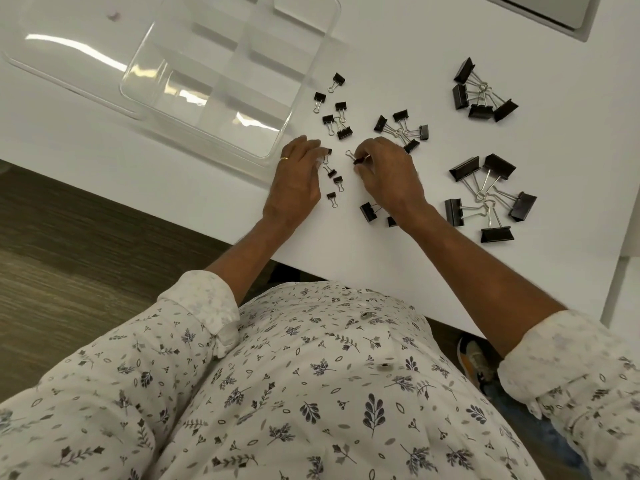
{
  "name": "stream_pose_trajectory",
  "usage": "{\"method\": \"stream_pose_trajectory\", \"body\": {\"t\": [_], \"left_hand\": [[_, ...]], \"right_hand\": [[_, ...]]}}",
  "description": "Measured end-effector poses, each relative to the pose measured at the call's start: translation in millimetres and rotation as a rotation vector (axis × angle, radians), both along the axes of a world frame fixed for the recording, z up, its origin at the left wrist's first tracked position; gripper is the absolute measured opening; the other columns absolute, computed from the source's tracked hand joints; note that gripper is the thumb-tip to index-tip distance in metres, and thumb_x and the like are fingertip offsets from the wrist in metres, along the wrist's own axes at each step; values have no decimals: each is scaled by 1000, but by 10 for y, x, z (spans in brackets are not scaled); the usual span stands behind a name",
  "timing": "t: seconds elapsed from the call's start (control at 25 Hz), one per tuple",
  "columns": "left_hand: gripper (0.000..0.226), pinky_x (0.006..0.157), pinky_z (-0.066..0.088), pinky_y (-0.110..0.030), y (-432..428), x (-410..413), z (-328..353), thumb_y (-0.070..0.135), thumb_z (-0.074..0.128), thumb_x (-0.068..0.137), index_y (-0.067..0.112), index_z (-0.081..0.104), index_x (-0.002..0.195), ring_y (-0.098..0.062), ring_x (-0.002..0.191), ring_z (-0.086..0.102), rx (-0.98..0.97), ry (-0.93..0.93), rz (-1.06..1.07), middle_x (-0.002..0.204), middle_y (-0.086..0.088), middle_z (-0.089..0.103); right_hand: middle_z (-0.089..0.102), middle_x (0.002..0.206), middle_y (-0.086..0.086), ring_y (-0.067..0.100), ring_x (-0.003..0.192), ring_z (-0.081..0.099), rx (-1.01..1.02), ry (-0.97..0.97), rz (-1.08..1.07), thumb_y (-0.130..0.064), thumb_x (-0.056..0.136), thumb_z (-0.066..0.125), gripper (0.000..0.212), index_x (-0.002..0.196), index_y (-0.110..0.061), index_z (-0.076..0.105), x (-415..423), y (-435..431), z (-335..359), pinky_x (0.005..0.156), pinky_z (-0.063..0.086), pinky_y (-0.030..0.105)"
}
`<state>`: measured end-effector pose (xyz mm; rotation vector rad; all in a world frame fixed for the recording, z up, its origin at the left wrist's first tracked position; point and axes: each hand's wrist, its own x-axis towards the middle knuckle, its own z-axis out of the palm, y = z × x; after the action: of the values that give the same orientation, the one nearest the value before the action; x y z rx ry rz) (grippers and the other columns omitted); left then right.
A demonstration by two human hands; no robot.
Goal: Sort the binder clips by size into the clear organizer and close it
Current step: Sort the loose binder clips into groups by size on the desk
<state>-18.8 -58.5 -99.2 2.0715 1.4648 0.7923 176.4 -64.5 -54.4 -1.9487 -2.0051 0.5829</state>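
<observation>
Black binder clips lie in groups on the white table (214,188). My right hand (388,174) pinches a tiny clip (358,158) just above the tabletop. My left hand (298,174) touches another tiny clip (327,153) with its fingertips; whether it pinches that clip I cannot tell. Three more tiny clips (335,183) lie between my hands. The clear organizer (221,74) stands open and empty at the upper left, its lid (69,60) lying flat to the left. Small clips (334,110), medium clips (403,129) and two groups of large clips (483,93) (491,195) lie to the right.
A medium clip (369,211) lies by my right wrist, a second one partly hidden under it. The table's front edge runs diagonally below my forearms. A grey panel (540,8) sits at the top right corner. Wood-look floor shows at the left.
</observation>
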Motion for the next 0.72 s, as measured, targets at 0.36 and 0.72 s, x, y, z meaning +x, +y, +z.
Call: {"method": "stream_pose_trajectory", "body": {"t": [0.36,0.72], "left_hand": [[41,114,37,-39,-78,-19,97,20,50,103,18,53,144,-17,139,45,-63,53,-55,138,4,60],[23,108,40,-37,-256,-73,2,30,59,102,22,71,119,-16,128,53,55,68,-117,127,3,64]], "right_hand": [[65,103,-2,14,91,64,-71,200,-57,-9,89,69,45,130,-19,53,122,45,32,85,58,36],[59,127,7,23,114,58,32,65,95,-12,90,67,43,133,-15,59,41,172,-39,93,52,35]]}}
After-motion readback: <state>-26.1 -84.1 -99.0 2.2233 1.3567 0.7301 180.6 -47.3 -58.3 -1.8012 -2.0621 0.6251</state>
